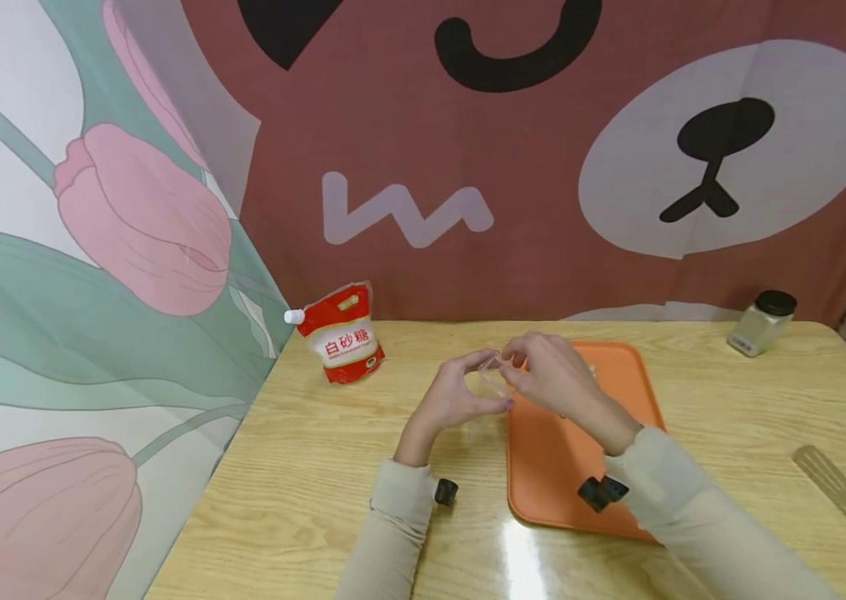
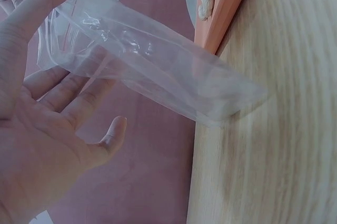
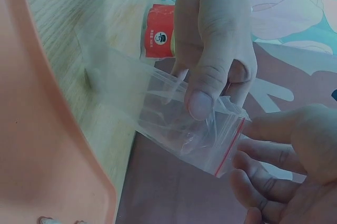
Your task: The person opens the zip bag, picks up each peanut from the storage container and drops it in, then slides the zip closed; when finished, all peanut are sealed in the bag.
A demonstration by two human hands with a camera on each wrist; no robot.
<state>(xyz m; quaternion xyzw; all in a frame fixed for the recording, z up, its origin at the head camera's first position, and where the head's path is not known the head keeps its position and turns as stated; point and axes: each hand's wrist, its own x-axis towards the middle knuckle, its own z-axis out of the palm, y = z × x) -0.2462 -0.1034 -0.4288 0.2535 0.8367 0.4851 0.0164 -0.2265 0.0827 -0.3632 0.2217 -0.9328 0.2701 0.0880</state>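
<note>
A clear zip-lock bag (image 3: 158, 108) with a red line along its mouth hangs between both hands, its closed end low over the table. My left hand (image 1: 456, 392) holds it near the mouth, thumb on one side and fingers on the other. In the right wrist view, the left thumb (image 3: 202, 100) lies across the plastic. My right hand (image 1: 550, 371) pinches the edge of the bag's mouth by the red line (image 3: 230, 147), its other fingers loosely bent. The mouth looks partly spread in the left wrist view.
An orange tray (image 1: 565, 492) lies under the right forearm, with knotted cream-coloured pieces (image 2: 207, 2) on it. A red and white sugar pouch (image 1: 343, 337) stands at the back left. At the back right is a black-lidded jar (image 1: 762, 323); slotted spatulas (image 1: 831, 483) lie at the right.
</note>
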